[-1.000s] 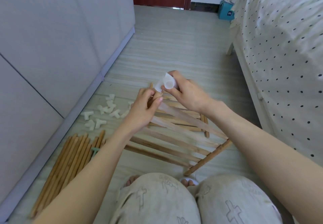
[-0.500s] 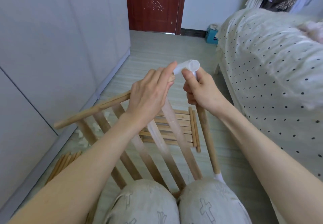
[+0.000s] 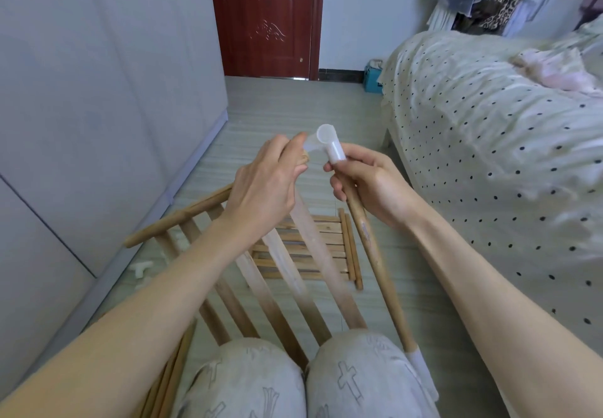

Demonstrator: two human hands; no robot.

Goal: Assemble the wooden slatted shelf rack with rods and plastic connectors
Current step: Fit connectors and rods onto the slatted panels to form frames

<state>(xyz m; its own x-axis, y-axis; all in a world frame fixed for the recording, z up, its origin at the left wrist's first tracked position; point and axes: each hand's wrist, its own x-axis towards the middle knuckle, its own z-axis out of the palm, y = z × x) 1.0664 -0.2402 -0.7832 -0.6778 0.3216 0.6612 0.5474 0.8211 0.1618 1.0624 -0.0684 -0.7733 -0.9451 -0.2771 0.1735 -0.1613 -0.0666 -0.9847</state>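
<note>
A wooden slatted panel stands tilted against my knees. My left hand grips its top rail near the right end. A white plastic connector sits at that corner, on top of a wooden rod. My right hand holds the rod just below the connector. The rod's lower end carries another white connector beside my right knee. A second slatted panel lies flat on the floor behind.
Loose white connectors lie on the floor by the left cabinet wall. Spare rods lie at my left knee. A bed with a dotted cover fills the right. A red door is ahead.
The slatted panel has been lifted from the floor and tilted up against my knees. Both hands rose with the connector and rod, and my head tilted up.
</note>
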